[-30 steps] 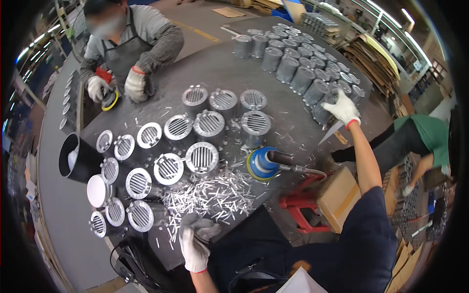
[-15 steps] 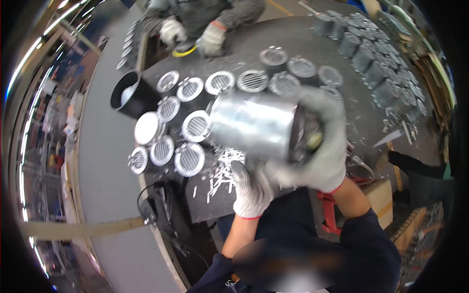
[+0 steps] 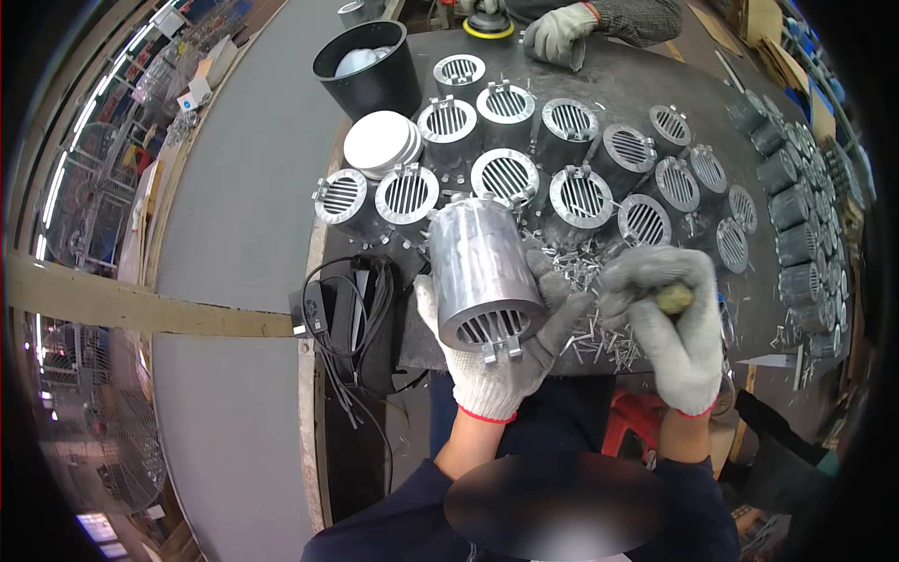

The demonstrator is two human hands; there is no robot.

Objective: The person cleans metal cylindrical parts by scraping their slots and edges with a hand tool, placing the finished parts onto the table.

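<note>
A silvery metal cylinder (image 3: 476,253) rests in my left hand (image 3: 489,379), which wears a white knit glove with a red cuff. The cylinder tilts toward me, so its slotted end and small hinge-like tabs face the lower edge. My left palm and fingers wrap its near end and right side. To the right, apart from the cylinder, my gloved right hand (image 3: 682,332) is curled with a small yellowish lump (image 3: 673,299) pinched in its fingers; its exact kind I cannot tell. Several similar slotted cylinders (image 3: 581,195) stand just beyond on the dark table.
Small metal slivers (image 3: 585,342) litter the table near my right hand. A black bucket (image 3: 398,89) and stacked white discs (image 3: 376,140) stand at left. Black cables (image 3: 375,300) lie below them. Opposite, a co-worker's gloved hand (image 3: 559,36) is beside a yellow-rimmed sander (image 3: 489,26). More cylinders (image 3: 796,239) stand far right.
The cylinder has gone from lying sideways at my right hand to my left hand, its slotted end now toward me. My right hand has come away from it. The view has shifted.
</note>
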